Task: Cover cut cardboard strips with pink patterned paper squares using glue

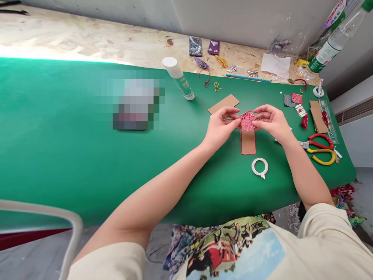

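Between my two hands is a small red patterned piece of fabric (247, 120), with its corners pinched in the fingertips. My left hand (225, 121) grips its left edge, thumb against fingers. On the opposite edge, my right hand (269, 121) pinches it the same way. Just below the fabric lies a brown cardboard strip (248, 142) with thin red edging; its upper end is hidden by the fabric. Another bare cardboard piece (223, 103) rests behind my left hand. A roll of white tape (260, 167) lies nearer to me.
A white glue bottle (182, 83) stands left of the hands. Scissors (320, 149) with red and yellow handles lie at the right, near stacked cardboard (318, 116) and fabric scraps (296, 98). A blue pencil (247, 77) lies behind. A plastic bottle (329, 48) stands at the back right.
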### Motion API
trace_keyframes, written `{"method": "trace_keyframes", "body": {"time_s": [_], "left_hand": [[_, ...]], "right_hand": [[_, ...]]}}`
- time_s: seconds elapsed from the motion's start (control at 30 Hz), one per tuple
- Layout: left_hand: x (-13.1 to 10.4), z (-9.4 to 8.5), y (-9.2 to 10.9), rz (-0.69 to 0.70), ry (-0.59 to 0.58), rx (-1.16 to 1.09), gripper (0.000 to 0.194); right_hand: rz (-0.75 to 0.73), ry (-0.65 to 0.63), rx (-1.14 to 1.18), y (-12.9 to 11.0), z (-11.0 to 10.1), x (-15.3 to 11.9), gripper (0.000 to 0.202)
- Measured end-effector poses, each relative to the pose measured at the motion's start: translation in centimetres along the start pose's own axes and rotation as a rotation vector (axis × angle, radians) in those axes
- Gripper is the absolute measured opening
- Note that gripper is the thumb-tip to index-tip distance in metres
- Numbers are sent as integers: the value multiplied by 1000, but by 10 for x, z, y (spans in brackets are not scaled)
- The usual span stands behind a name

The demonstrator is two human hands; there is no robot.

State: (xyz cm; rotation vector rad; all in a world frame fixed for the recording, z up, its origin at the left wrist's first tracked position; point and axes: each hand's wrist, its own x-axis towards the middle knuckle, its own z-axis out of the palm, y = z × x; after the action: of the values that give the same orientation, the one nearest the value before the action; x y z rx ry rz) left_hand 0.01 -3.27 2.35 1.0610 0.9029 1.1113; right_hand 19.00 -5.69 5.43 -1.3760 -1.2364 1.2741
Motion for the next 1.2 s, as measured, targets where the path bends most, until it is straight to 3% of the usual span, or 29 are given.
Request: {"method": "trace_keyframes", "body": {"time_s": [0.2, 0.47, 0.53, 0.7, 0.77, 0.83, 0.93, 1.0, 1.1, 1.2], "left_hand": [[-1, -2, 5, 19, -66, 31, 32], [1, -5, 5, 96, 26, 68, 29], [1, -5, 3, 114, 30, 74, 28], [2, -2, -3, 147, 13, 112, 23], [2, -2, -5, 144, 9, 125, 21], [2, -3, -5, 148, 8, 131, 20], [2, -3, -5, 165, 3, 151, 19], [2, -3, -6, 167, 1, 180, 18], [1, -2, -7, 173, 1, 236, 18], [1, -2, -8, 194, -1, 268, 19]], "right_hand": [[-112, 98, -46, 1, -6, 2, 43], [-351, 450, -33, 19, -51, 26, 44], [-318, 432, -78, 24, -48, 31, 40], [-223, 251, -325, 24, -23, 40, 23], [-269, 278, -513, 18, -31, 42, 26], [-339, 393, -763, 11, -55, 44, 29], [-184, 575, -1004, 7, -99, 48, 33], [-58, 619, -1110, 10, -120, 53, 39], [67, 633, -1213, 19, -131, 61, 43], [75, 605, -1241, 27, -130, 67, 30]]}}
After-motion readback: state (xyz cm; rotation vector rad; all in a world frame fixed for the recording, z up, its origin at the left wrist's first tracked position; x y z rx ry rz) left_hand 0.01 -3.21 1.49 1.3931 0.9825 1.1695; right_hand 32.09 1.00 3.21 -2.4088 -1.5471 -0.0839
